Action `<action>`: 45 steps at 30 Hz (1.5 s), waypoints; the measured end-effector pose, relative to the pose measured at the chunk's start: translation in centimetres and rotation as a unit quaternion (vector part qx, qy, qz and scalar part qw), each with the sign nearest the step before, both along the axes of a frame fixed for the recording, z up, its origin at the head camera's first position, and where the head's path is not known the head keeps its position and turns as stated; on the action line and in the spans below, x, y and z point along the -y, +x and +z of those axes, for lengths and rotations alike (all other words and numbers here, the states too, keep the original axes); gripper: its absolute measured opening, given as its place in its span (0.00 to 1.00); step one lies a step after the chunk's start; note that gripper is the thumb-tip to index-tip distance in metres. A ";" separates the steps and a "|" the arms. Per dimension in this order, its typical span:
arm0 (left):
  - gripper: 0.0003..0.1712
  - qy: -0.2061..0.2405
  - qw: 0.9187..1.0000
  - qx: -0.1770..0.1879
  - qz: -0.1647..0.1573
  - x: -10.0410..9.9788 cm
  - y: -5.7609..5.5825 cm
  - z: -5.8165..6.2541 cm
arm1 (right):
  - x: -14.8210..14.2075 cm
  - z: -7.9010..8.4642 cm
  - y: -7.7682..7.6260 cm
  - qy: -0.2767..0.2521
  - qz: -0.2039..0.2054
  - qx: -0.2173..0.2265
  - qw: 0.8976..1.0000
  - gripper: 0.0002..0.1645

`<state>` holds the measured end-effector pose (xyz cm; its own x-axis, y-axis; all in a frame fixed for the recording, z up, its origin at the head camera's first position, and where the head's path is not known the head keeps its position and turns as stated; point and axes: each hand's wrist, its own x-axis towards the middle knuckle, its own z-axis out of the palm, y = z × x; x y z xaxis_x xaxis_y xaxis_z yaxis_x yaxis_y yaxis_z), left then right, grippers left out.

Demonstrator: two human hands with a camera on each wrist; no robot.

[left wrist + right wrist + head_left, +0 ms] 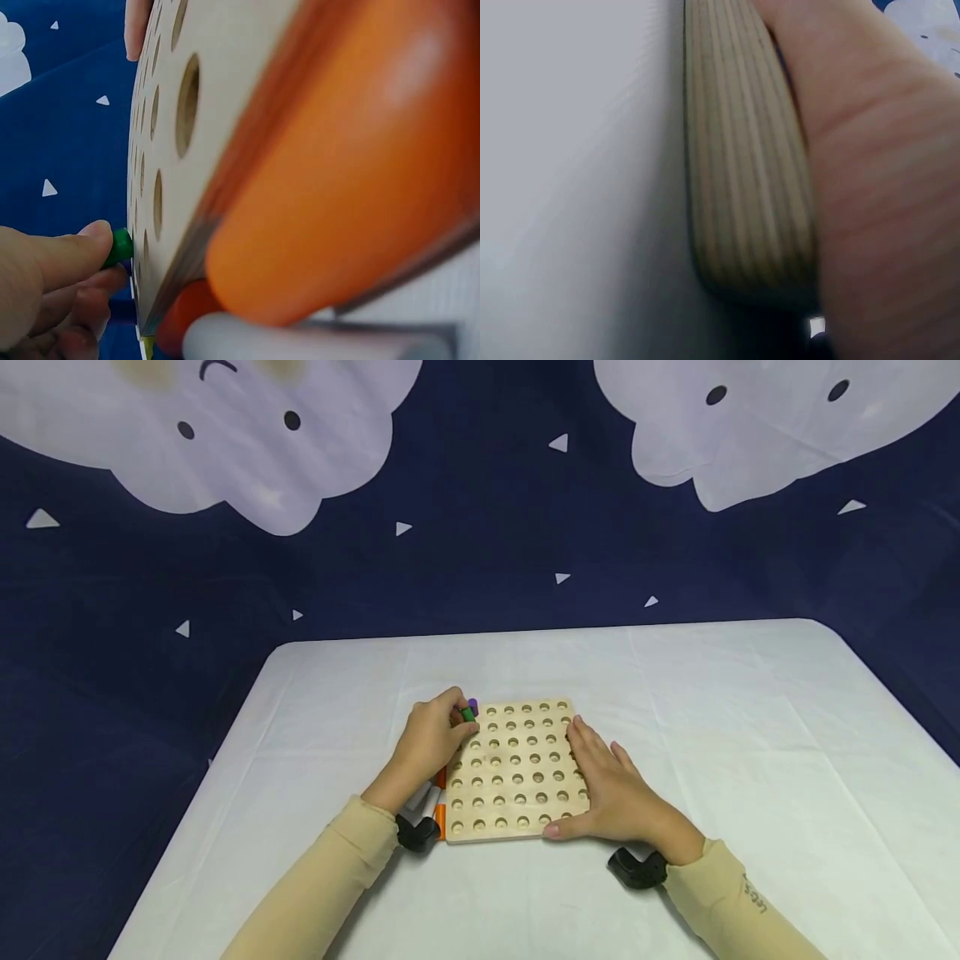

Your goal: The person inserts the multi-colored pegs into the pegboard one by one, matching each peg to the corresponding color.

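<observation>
My left hand (429,739) pinches a small green peg (468,714) between thumb and fingertips at the board's far left corner. In the left wrist view the green peg (120,248) sticks out past the thumb, close to the board's face. The light wooden board (512,836) has rows of round holes, and those in sight hold no pegs. My right hand (615,793) rests along the board's right edge, fingers extended and thumb at the near corner. Its palm side lies against the layered board edge (742,165) in the right wrist view.
Along the board's left side lie orange pegs (440,822) and a whitish peg (431,802), partly hidden by the left wrist. A purple peg (472,702) is beside the far left corner. Everything rests on a white-covered table (735,710) before a dark blue cloth backdrop (480,568).
</observation>
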<state>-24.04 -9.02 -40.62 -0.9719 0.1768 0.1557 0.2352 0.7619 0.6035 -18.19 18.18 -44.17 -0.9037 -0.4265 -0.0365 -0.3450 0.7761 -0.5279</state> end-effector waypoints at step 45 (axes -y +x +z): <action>0.22 -0.067 0.985 0.139 0.074 6.9 7.2 -0.6 | 0.0 0.0 -0.2 -0.002 0.003 0.009 1.000 0.89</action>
